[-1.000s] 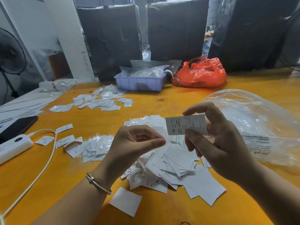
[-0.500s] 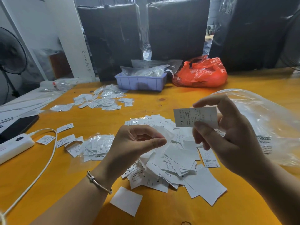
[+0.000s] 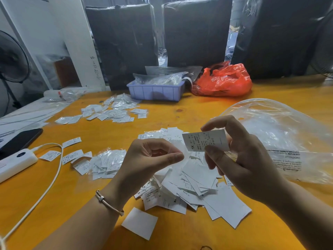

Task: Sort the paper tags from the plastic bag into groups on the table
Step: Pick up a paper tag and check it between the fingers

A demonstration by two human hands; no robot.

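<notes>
While the right hand [image 3: 241, 163] holds a single paper tag [image 3: 205, 140] up above the counter [image 3: 180, 112], its fingers [image 3: 219, 121] pinch the slip between thumb and forefinger, printed side toward the person, with "XL" readable near the lower left corner. Just beside it, the left hand [image 3: 144, 159] hovers with its fingers curled in and thumb touching the forefinger; it seems to pinch nothing, though a thin scrap there would be hard to make out. A pale bracelet [image 3: 109, 202] circles that wrist.

Under both hands lies a loose heap of tags [image 3: 189, 184], many face down, one blank square [image 3: 139, 223] apart at the near edge. To the left sits a smaller group [image 3: 106, 162], with a few single slips beside it, and farther back another group [image 3: 111, 112] is spread out. A clear plastic bag [image 3: 281, 134] lies crumpled to the right, near the raised tag. At the far edge stand a lilac tray [image 3: 155, 92] and a red bag [image 3: 223, 80]; a white power bank [image 3: 16, 164] with its cable lies at the left.
</notes>
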